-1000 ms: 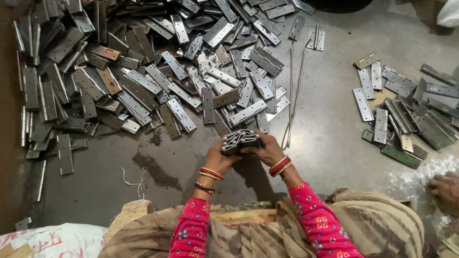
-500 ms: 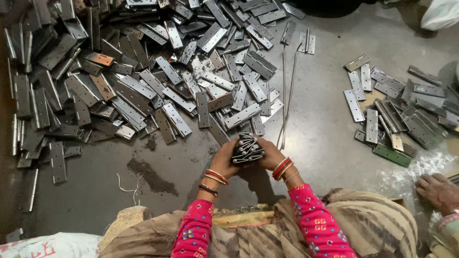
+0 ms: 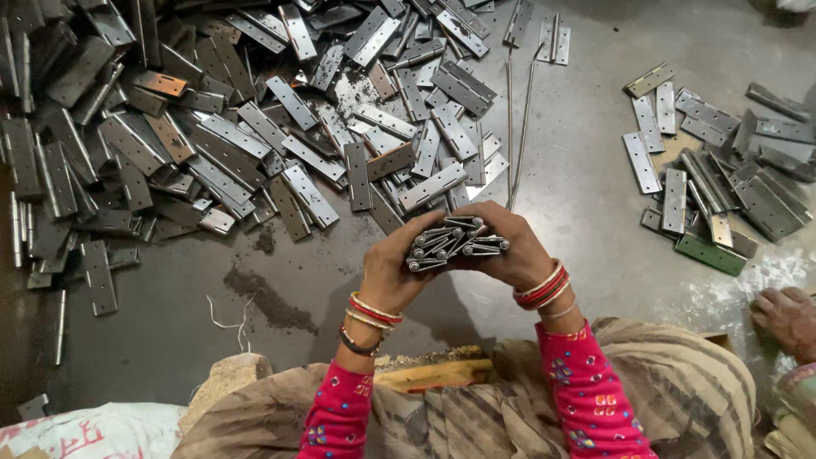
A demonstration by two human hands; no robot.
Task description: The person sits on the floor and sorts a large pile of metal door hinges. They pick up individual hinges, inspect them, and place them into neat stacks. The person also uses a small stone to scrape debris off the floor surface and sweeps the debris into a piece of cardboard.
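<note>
While pink patterned sleeves frame the lower edge of the view, a striped brown cloth covers the person's lap, and a yellowish wooden block lies on it between the forearms. Red and gold bangles ring both wrists. Just above them, the left hand and the right hand meet over the floor, each with its grip closed around the same bundle of metal hinges. That bundle is stacked on edge, so the rounded knuckle ends face the camera; the left fingers wrap its left end and the right fingers curl over its top and right end.

At the right edge, near the lap, another person's hand rests beside a dusting of white powder. At the lower left lie a rough stone and a white sack, with a bit of thin white wire just beyond.

Farther off, the grey concrete floor carries a dark smear of grit. Beyond the hands spreads a big heap of loose hinges, filling the upper left. Two long thin rods lie side by side along its right margin. Well apart to the right sits a smaller pile of hinges, with one green plate at its near edge.
</note>
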